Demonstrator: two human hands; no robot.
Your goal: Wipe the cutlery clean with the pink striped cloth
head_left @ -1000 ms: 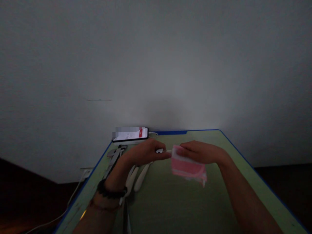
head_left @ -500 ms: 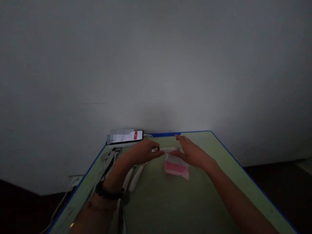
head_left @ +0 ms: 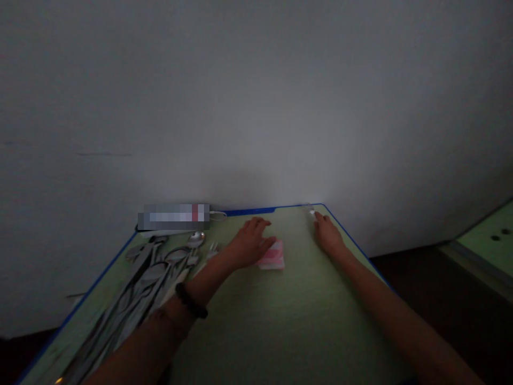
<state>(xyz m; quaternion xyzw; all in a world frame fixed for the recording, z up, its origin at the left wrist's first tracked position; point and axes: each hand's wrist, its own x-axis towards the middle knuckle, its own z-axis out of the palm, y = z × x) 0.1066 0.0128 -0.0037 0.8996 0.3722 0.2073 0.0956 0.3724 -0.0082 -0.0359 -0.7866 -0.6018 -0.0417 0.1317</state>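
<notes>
My left hand (head_left: 250, 243) is over the middle of the table, palm down with the fingers apart. Beneath its thumb side lies a small pink-and-white packet or folded cloth (head_left: 274, 258), partly hidden by the hand. Farther right, near the back right corner, my right hand (head_left: 329, 235) has its fingers closed around a small white object (head_left: 312, 215). A faint pale shape extends from that object toward the back edge; its kind is too blurred to tell. A metal spoon (head_left: 196, 238) and a fork (head_left: 213, 249) lie left of my left hand.
A heap of metal cutlery (head_left: 148, 278) covers the table's left side, partly behind my left forearm. A phone (head_left: 174, 216) with a white cable (head_left: 218, 215) leans at the back left. The green table (head_left: 304, 321) has a blue edge and stands against a grey wall (head_left: 256, 107).
My hands have moved apart: the right has gone to the back right corner, and the left is now over the pink-and-white piece. The view has shifted, showing more cutlery.
</notes>
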